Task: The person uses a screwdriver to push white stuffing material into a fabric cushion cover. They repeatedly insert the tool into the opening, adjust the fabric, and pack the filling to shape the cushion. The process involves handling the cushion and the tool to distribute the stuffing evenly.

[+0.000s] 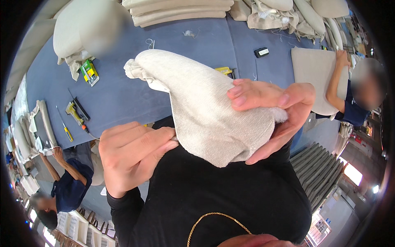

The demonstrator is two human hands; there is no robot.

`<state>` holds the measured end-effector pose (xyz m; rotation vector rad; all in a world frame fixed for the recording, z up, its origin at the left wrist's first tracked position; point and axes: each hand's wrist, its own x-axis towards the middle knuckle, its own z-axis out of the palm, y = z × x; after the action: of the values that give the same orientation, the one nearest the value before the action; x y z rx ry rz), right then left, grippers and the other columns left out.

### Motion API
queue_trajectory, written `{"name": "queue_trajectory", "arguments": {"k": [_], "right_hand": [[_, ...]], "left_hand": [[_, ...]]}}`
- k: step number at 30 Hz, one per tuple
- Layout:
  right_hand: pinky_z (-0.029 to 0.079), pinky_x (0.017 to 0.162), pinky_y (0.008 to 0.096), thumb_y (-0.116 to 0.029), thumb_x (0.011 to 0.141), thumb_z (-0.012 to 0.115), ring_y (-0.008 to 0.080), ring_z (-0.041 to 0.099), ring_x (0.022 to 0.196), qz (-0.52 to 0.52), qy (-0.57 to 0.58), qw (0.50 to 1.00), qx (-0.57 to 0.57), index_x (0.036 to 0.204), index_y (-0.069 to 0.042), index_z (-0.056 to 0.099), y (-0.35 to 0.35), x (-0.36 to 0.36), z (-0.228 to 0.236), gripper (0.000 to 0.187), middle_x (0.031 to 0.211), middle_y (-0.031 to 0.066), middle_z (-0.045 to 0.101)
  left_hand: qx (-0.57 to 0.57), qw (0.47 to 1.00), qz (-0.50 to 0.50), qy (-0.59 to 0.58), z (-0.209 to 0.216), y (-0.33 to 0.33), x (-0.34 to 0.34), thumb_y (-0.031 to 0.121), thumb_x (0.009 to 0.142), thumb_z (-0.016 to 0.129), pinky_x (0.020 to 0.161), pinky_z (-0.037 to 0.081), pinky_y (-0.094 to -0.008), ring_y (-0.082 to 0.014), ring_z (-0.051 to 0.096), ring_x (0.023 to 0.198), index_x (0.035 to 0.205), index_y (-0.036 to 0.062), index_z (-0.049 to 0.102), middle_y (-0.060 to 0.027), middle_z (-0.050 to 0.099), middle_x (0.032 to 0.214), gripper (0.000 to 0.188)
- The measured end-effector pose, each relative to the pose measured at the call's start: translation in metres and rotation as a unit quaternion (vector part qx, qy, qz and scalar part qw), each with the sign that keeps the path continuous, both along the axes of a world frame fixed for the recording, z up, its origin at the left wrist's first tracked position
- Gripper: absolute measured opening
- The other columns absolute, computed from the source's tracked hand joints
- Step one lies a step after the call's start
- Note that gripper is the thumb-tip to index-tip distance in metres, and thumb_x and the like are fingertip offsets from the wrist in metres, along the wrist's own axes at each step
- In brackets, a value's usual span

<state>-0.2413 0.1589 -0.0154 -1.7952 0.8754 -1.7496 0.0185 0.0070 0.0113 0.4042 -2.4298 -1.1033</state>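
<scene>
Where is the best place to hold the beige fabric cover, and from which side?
Probably at the wide open end of the beige fabric cover, from both sides: the left hand pinches its edge there and the right hand cups it. The far end tapers, bunched.

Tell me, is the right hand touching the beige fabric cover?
Touching. The head view shows the right hand wrapped around the end of the beige fabric cover, with fingers pressed on top and the palm underneath.
</scene>
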Motion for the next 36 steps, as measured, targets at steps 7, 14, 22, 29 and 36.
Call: {"name": "queue_trajectory", "arguments": {"k": [7,14,22,29,36], "right_hand": [[0.05,0.106,0.0641,-0.016,0.063,0.105,0.0481,0.07,0.117,-0.004,0.027,1.0,0.008,0.136,0.002,0.038,-0.002,-0.004,-0.004,0.101,0.121,0.0392,0.067],[0.047,0.109,0.0631,-0.015,0.066,0.101,0.0537,0.062,0.128,0.018,0.025,0.999,0.02,0.133,0.002,0.055,-0.005,-0.014,-0.008,0.083,0.136,0.0437,0.058],[0.044,0.113,0.0633,-0.018,0.069,0.101,0.0545,0.06,0.133,0.043,0.058,0.995,0.066,0.137,0.0,0.056,-0.01,-0.016,0.001,0.083,0.138,0.0416,0.059],[0.05,0.109,0.0604,-0.018,0.069,0.102,0.0523,0.064,0.128,-0.022,0.069,0.996,0.058,0.131,0.002,0.062,0.002,-0.022,0.001,0.077,0.135,0.0379,0.063],[0.051,0.107,0.0607,-0.036,0.08,0.096,0.0495,0.067,0.124,-0.108,0.098,0.988,0.047,0.129,0.002,0.062,0.003,-0.047,-0.001,0.071,0.13,0.0328,0.067]], "left_hand": [[0.041,0.999,-0.018,-0.025,-0.002,-0.017,0.008,0.012,0.075,0.089,0.052,0.045,-0.0311,-0.0217,0.064,0.056,0.092,0.0058,0.082,-0.007,0.069,0.069,0.019],[0.154,0.983,-0.099,-0.02,-0.026,-0.056,0.035,0.021,0.079,0.086,0.057,0.048,-0.03,-0.0211,0.066,0.062,0.092,0.0034,0.083,-0.0072,0.074,0.075,0.022],[0.166,0.982,0.045,0.072,-0.065,-0.06,-0.021,0.035,0.076,0.094,0.075,0.057,-0.0295,-0.0202,0.072,0.093,0.131,0.0017,0.073,-0.0179,0.072,0.134,0.068],[0.08,0.996,0.042,0.027,-0.072,-0.055,-0.04,0.027,0.088,0.085,0.078,0.059,-0.0312,-0.0202,0.073,0.099,0.131,0.0047,0.074,-0.0138,0.072,0.138,0.05],[0.096,0.991,-0.081,0.047,-0.059,-0.029,-0.005,0.017,0.091,0.079,0.062,0.05,-0.0324,-0.0221,0.064,0.063,0.105,0.004,0.082,-0.0082,0.071,0.074,0.02]]}}
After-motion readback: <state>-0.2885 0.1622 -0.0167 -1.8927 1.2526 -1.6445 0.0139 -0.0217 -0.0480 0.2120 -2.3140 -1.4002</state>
